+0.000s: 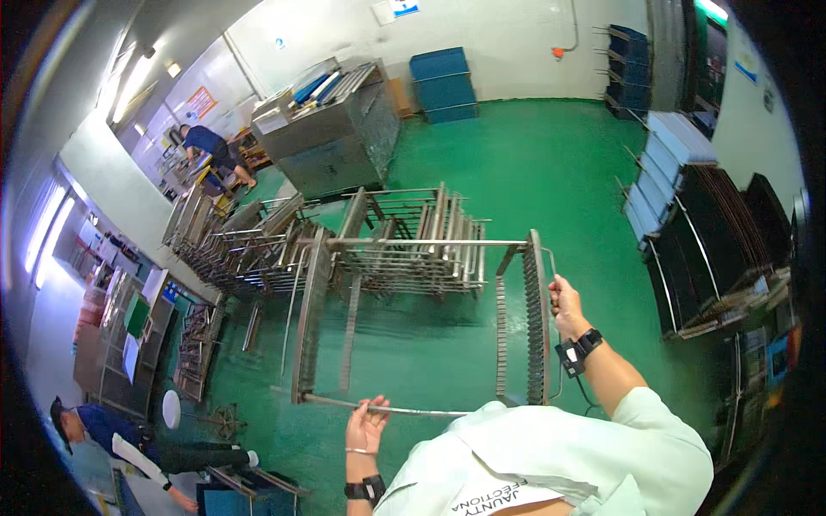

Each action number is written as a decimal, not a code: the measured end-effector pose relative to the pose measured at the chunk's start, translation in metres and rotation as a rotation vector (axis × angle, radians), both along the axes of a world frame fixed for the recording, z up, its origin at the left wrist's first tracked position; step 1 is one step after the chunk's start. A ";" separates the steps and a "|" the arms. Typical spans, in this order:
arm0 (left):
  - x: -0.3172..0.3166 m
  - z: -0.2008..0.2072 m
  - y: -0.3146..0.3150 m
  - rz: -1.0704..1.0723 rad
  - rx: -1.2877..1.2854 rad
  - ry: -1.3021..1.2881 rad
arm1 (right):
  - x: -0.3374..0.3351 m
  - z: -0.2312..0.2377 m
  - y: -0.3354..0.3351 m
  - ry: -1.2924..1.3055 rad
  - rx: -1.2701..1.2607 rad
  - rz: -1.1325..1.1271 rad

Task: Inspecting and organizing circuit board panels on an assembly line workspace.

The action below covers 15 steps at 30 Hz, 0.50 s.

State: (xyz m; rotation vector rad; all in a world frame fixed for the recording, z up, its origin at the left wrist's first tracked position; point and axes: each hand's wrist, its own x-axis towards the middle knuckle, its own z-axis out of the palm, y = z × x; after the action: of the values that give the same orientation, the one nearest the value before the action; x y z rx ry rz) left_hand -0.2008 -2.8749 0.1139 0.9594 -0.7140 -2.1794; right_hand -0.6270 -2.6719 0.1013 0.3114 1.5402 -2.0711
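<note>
Gripping a tall steel tray rack (430, 318) on the green floor (533, 172): right hand (566, 303) clenched on its side handle, left hand (366, 424) grasping the lower rail. Judged heavy, rigid, smooth-barred; best held at frame bars.

Bright, even indoor light from ceiling strip lights (129, 82) at 10 o'clock, slightly blown out. Soft glare on green floor (516, 163). Heavy fisheye bending and black vignette at rim; edge detail soft, centre sharp.
</note>
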 end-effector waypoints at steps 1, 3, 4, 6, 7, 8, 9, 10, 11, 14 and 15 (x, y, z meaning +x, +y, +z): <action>-0.020 0.011 -0.028 -0.059 -0.031 -0.017 | -0.016 0.005 -0.019 -0.009 -0.011 -0.016; -0.058 0.025 -0.082 -0.110 -0.062 -0.038 | -0.050 0.008 -0.058 -0.010 -0.039 -0.005; -0.078 0.028 -0.109 -0.128 -0.086 -0.022 | -0.066 0.009 -0.078 -0.005 -0.072 -0.021; -0.120 0.028 -0.159 -0.138 -0.104 -0.007 | -0.104 0.009 -0.119 0.007 -0.108 -0.038; -0.142 0.029 -0.184 -0.141 -0.108 0.000 | -0.124 0.008 -0.140 0.005 -0.105 -0.028; -0.161 0.025 -0.205 -0.139 -0.112 0.008 | -0.145 0.007 -0.161 -0.007 -0.131 -0.038; -0.180 0.020 -0.227 -0.123 -0.118 0.010 | -0.167 0.006 -0.186 -0.014 -0.165 -0.045; -0.199 0.014 -0.249 -0.130 -0.108 0.010 | -0.188 0.000 -0.207 -0.024 -0.160 -0.045; -0.218 0.007 -0.269 -0.137 -0.098 0.011 | -0.204 -0.006 -0.229 -0.022 -0.164 -0.029; -0.269 -0.019 -0.321 -0.101 0.000 -0.021 | -0.252 -0.022 -0.286 -0.028 -0.049 -0.049; -0.283 -0.024 -0.342 -0.090 0.041 -0.022 | -0.266 -0.025 -0.307 -0.034 -0.048 -0.038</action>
State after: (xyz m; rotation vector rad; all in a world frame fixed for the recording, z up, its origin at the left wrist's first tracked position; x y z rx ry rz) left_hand -0.4840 -3.2167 0.0900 0.9915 -0.7383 -2.2724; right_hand -0.8935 -2.9788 0.0760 0.3587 1.4736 -2.1174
